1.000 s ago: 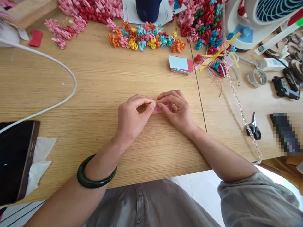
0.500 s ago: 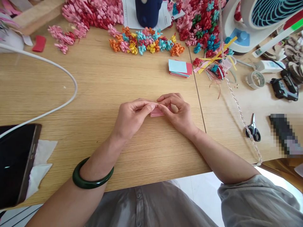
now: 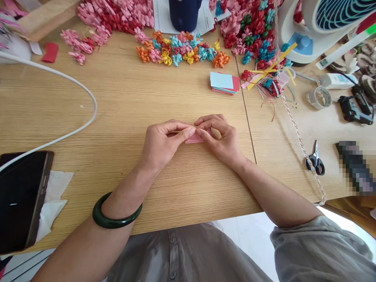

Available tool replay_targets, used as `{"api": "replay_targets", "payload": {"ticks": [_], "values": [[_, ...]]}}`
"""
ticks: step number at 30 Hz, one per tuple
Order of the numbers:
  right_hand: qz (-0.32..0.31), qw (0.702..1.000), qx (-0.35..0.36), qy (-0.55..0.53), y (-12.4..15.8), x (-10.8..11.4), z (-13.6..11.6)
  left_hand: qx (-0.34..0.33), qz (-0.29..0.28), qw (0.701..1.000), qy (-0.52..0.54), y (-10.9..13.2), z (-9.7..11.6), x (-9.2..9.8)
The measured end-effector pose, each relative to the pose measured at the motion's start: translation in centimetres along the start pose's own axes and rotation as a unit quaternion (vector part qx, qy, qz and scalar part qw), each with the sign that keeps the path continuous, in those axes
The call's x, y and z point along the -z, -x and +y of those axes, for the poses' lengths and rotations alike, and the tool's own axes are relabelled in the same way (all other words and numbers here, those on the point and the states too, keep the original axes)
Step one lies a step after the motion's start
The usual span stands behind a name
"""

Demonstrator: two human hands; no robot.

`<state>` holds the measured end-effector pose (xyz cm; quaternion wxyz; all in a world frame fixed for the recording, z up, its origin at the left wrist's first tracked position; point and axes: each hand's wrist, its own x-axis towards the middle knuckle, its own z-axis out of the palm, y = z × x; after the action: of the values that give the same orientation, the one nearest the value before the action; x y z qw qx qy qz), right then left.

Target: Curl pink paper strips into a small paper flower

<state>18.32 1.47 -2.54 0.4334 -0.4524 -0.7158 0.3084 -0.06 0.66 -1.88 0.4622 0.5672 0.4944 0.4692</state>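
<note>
Both hands meet at the middle of the wooden table [image 3: 117, 117] over a small folded pink paper piece [image 3: 193, 138]. My left hand [image 3: 164, 143] pinches its left end between thumb and forefinger. My right hand [image 3: 219, 137] pinches the right end, fingers curled over it. Most of the paper is hidden under the fingers. A dark green bangle [image 3: 116, 213] sits on my left wrist.
A stack of coloured paper squares [image 3: 225, 83] lies beyond the hands. Curled paper flowers [image 3: 182, 51] in several colours fill the back of the table. Scissors [image 3: 315, 158], tape roll [image 3: 320, 98] and glue gun [image 3: 354, 109] lie right. A white cable [image 3: 73, 84] and a tablet [image 3: 20, 196] sit left.
The hands stay together on the pink paper; the fingers have shifted slightly, the left thumb and forefinger closing over its left end. Nothing else on the table has moved.
</note>
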Motion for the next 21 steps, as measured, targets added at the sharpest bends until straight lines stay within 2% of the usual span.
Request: {"api": "replay_targets", "payload": {"ticks": [4, 9, 16, 21], "values": [[-0.002, 1.0, 0.011, 0.002, -0.03, 0.01, 0.02, -0.021, 0.013, 0.999, -0.038, 0.07, 0.24, 0.04], [0.009, 1.0, 0.019, 0.017, -0.12, 0.04, 0.11, -0.002, 0.041, 0.998, -0.037, 0.02, 0.4, 0.17], [0.006, 0.999, 0.024, 0.025, -0.1, 0.06, 0.17, -0.005, 0.011, 0.999, -0.052, -0.04, 0.45, 0.34], [-0.002, 0.999, 0.018, 0.029, -0.04, -0.02, 0.12, -0.033, 0.033, 0.994, -0.097, 0.04, 0.51, 0.11]]}}
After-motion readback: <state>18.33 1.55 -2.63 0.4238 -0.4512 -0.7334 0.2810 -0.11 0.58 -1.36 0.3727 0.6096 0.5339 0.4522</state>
